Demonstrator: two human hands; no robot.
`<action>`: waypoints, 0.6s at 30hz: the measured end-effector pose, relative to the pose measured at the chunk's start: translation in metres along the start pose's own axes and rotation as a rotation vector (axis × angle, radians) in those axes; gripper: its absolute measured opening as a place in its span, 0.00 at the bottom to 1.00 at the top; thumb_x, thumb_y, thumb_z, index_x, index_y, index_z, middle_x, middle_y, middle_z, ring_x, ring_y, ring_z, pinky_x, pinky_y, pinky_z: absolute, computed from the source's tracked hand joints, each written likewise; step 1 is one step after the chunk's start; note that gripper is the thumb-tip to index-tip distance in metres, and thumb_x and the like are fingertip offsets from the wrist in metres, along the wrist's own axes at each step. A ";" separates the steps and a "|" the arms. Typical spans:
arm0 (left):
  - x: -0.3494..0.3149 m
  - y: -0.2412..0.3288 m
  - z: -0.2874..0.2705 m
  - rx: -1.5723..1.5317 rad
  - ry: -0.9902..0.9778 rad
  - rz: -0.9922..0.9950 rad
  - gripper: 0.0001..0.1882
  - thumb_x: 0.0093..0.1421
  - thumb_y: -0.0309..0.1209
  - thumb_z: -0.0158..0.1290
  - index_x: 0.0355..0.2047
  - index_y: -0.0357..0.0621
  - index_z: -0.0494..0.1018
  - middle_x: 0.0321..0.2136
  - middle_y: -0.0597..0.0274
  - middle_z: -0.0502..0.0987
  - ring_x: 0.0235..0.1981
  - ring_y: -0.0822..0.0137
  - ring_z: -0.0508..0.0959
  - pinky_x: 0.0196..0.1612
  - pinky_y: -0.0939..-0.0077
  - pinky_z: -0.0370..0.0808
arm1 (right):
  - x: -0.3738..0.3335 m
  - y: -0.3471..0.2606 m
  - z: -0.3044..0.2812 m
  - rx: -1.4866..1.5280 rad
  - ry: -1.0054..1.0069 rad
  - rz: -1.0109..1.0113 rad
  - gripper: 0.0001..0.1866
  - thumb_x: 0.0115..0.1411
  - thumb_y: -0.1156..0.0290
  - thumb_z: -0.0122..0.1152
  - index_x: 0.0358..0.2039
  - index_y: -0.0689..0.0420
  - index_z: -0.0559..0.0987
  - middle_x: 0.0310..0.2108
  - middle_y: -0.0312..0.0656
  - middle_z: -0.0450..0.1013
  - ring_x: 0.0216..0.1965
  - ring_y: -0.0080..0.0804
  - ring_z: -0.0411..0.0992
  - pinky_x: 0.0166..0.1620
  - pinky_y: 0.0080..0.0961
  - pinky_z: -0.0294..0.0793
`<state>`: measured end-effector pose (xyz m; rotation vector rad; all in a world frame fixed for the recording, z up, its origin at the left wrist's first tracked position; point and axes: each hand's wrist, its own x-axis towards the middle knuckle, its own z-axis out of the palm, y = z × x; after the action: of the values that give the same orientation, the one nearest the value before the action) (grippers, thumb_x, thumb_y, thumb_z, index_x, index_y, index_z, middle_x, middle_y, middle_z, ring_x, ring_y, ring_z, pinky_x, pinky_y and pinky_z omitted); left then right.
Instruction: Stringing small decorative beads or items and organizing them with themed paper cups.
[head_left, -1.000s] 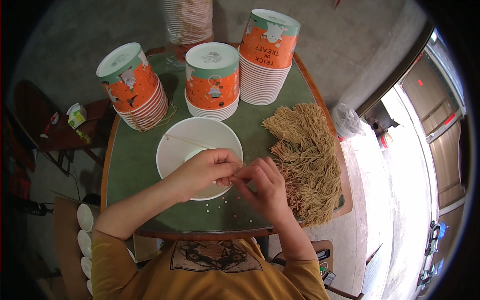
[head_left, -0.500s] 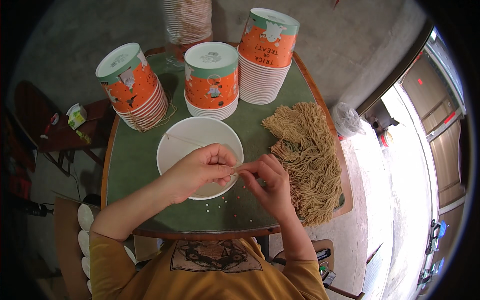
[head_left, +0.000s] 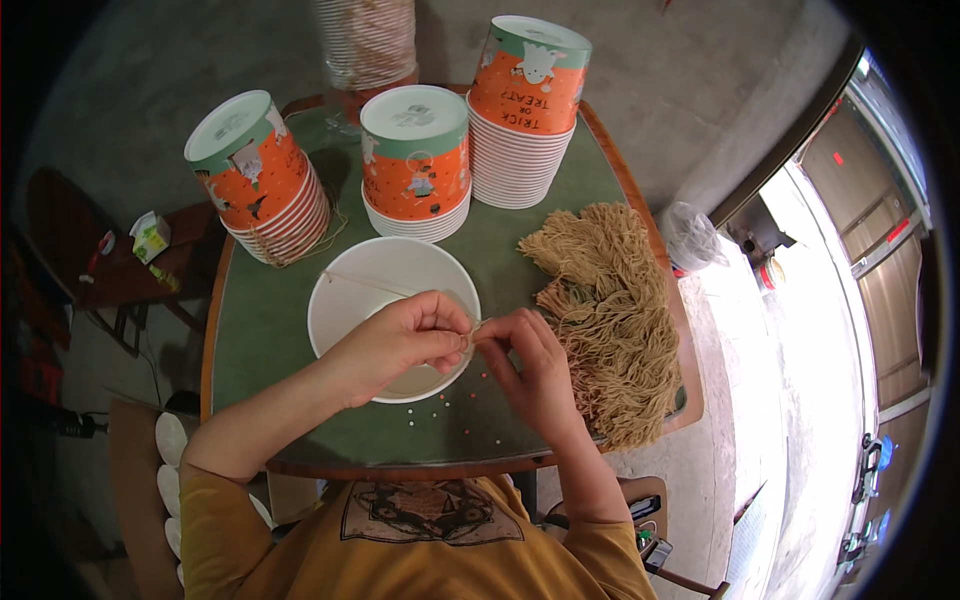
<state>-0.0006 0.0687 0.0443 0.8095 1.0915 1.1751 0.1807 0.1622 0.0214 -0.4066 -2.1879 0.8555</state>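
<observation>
While both hands meet over the near rim of the white bowl [head_left: 345, 300], I read this as the threading or tying step on a thin tan string [head_left: 362, 283]. Left hand [head_left: 405, 338] has its fingers curled shut, thumb and forefinger pinching the string end, which runs from the pinch back across the bowl. Right hand [head_left: 528, 358] is also pinched closed at the fingertips, touching the left; whatever it grips is too small to tell, could be a bead or the same string. Tiny beads [head_left: 440, 408] lie scattered on the green table [head_left: 270, 330] just in front of the bowl. Heap of tan cord bundles [head_left: 610, 310] sits right of the right hand, three stacks of orange paper cups [head_left: 415, 160] behind the bowl. My judgement: the next move needs fine fingertip alignment with the string kept taut; slack or a slip drops the small piece.
</observation>
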 end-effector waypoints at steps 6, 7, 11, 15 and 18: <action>0.002 0.003 0.003 0.094 -0.013 -0.050 0.06 0.62 0.24 0.52 0.40 0.40 0.70 0.33 0.67 0.74 0.31 0.77 0.72 0.36 0.83 0.71 | -0.004 -0.002 0.001 -0.034 0.080 0.015 0.09 0.55 0.80 0.63 0.35 0.58 0.73 0.30 0.41 0.71 0.30 0.40 0.70 0.32 0.32 0.70; 0.002 0.004 0.003 0.108 -0.032 -0.064 0.06 0.62 0.25 0.53 0.39 0.41 0.70 0.32 0.69 0.73 0.30 0.78 0.71 0.36 0.83 0.70 | -0.005 -0.003 0.001 -0.053 0.083 0.026 0.09 0.55 0.79 0.63 0.35 0.58 0.73 0.30 0.41 0.70 0.30 0.40 0.70 0.32 0.32 0.70; 0.003 0.005 0.011 0.133 -0.038 -0.043 0.05 0.62 0.25 0.53 0.39 0.42 0.70 0.32 0.70 0.73 0.30 0.80 0.70 0.35 0.83 0.70 | -0.006 -0.005 0.003 -0.107 0.115 0.061 0.08 0.56 0.78 0.64 0.35 0.58 0.73 0.30 0.41 0.71 0.29 0.39 0.70 0.31 0.32 0.70; 0.005 -0.002 0.011 0.211 -0.051 0.096 0.04 0.63 0.24 0.53 0.36 0.42 0.69 0.28 0.71 0.71 0.29 0.81 0.69 0.33 0.83 0.68 | -0.004 -0.011 0.001 0.031 0.063 0.199 0.07 0.59 0.75 0.63 0.34 0.59 0.73 0.30 0.41 0.71 0.29 0.35 0.71 0.32 0.27 0.71; 0.006 -0.003 0.010 0.291 -0.046 0.136 0.05 0.63 0.24 0.53 0.33 0.42 0.67 0.25 0.72 0.68 0.28 0.81 0.68 0.31 0.83 0.66 | -0.005 -0.007 0.000 0.222 0.016 0.365 0.07 0.60 0.74 0.62 0.34 0.60 0.73 0.30 0.40 0.71 0.29 0.31 0.72 0.33 0.24 0.72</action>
<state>0.0100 0.0746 0.0432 1.1454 1.2009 1.1177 0.1837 0.1546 0.0232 -0.7107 -2.0049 1.2722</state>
